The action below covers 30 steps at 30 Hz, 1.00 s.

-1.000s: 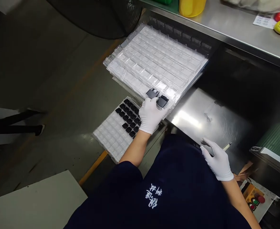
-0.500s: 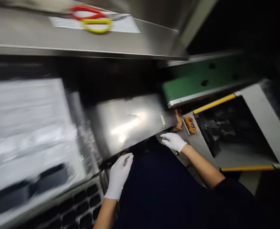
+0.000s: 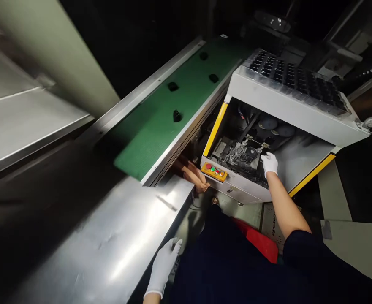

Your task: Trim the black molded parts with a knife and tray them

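My right hand (image 3: 270,164), in a white glove, reaches over an open machine compartment (image 3: 243,147) and sits just above a bundle of wires and dark components. Its fingers are bunched, and I cannot tell whether they hold anything. My left hand (image 3: 163,266), also gloved, is low in the view beside the edge of a stainless steel plate (image 3: 109,240) and shows nothing in it. Above the compartment, a white machine housing (image 3: 287,95) carries a tray of dark parts (image 3: 293,76).
A green conveyor belt (image 3: 173,118) with several black pieces runs beside the compartment. A panel of red, green and orange buttons (image 3: 214,172) sits on the machine's lower edge. A tan object (image 3: 192,175), unclear in kind, lies under the belt. Something red (image 3: 257,238) lies below.
My view has swung right, away from the plastic trays, towards the machine. My right hand has moved into the open compartment, and my left hand has dropped lower beside the steel plate.
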Available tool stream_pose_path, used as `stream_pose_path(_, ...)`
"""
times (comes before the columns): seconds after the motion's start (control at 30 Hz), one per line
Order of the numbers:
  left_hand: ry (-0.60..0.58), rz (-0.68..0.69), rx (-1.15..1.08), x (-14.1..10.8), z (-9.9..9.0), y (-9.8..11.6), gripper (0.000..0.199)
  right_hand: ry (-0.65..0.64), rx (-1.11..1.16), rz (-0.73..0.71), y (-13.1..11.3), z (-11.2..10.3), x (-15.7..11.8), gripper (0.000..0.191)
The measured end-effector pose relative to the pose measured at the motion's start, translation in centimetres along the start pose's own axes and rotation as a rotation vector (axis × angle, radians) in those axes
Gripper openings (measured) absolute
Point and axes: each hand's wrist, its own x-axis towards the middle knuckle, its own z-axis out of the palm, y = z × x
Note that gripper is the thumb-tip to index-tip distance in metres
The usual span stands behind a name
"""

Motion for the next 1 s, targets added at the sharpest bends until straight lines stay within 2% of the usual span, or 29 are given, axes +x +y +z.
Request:
stream_pose_path(0.1, -0.016, 0.127, -0.145, 6.8, 1.7, 10.5, 0.039, 0.163, 0.135, 0.114, 0.7, 2.2, 8.3, 0.075)
stream_pose_path(0.2, 0.023, 0.241, -0.287, 13.2, 4.0, 21.9, 0.036, 0.19, 0.244, 0.158, 1.1, 5.1, 12.9, 0.07)
stream_pose_path(0.3, 0.072, 0.34, -0.388, 19.4, 7.3, 32.3, 0.028, 0.217, 0.312, 0.189, 1.5, 7.5, 14.6, 0.061)
stream_pose_path(0.37, 0.076, 0.396, -0.381, 23.3, 9.7, 38.4, 0.034, 0.242, 0.336, 0.209, 1.7, 8.6, 15.0, 0.056)
stream_pose_path(0.47, 0.111, 0.491, -0.379, 28.3, 13.2, 46.3, 0.059, 0.263, 0.351, 0.241, 1.9, 9.4, 15.3, 0.047)
stream_pose_path(0.53, 0.153, 0.524, -0.41, 30.6, 15.4, 50.6, 0.066, 0.262, 0.351, 0.26, 2.0, 9.6, 15.4, 0.042)
stream_pose_path(0.63, 0.218, 0.483, -0.423, 32.3, 17.9, 54.6, 0.057, 0.245, 0.341, 0.291, 2.0, 9.5, 15.3, 0.039)
stream_pose_path(0.73, 0.255, 0.431, -0.393, 32.8, 19.0, 56.0, 0.045, 0.219, 0.324, 0.327, 2.0, 9.6, 15.1, 0.038)
stream_pose_path(0.9, 0.329, 0.395, -0.284, 32.0, 18.4, 56.9, 0.039, 0.142, 0.331, 0.342, 1.7, 9.4, 15.1, 0.025)
stream_pose_path(1.0, 0.285, 0.429, -0.166, 30.3, 17.2, 57.7, 0.03, 0.136, 0.35, 0.336, 1.1, 8.5, 14.7, 0.02)
